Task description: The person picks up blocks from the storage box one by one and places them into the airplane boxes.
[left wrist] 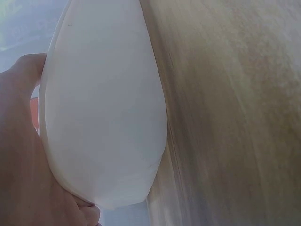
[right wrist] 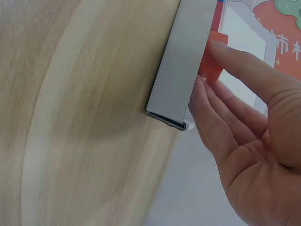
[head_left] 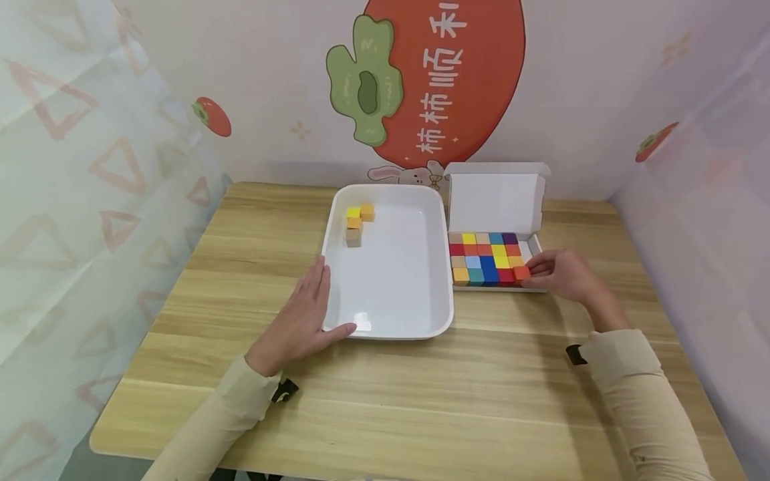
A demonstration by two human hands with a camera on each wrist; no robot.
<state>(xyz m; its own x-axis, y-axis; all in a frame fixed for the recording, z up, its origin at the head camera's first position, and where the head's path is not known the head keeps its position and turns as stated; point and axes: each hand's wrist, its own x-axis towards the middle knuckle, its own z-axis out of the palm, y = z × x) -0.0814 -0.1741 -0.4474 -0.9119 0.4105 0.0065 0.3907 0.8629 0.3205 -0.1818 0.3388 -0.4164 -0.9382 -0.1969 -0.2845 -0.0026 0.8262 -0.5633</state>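
Note:
My right hand [head_left: 562, 274] pinches an orange-red cube [head_left: 521, 273] between thumb and fingers at the front right corner of a white cardboard box [head_left: 535, 244]. Up close in the right wrist view, that cube [right wrist: 212, 56] sits slightly above the box's front wall [right wrist: 181, 66]. Rows of coloured wooden cubes [head_left: 487, 260] fill most of the box. My left hand [head_left: 301, 314] rests at the near left corner of a white tray [head_left: 391, 280], fingers extended along its left side and thumb on the front rim. A yellow, two orange-yellow and a plain wood cube [head_left: 353, 238] stand in the tray's far left.
The box's raised lid [head_left: 496, 200] stands behind it, close to the wall. Tray and box sit side by side on a wood-grain table [head_left: 385, 407]. A patterned wall covering [head_left: 271, 80] closes off the back and both sides.

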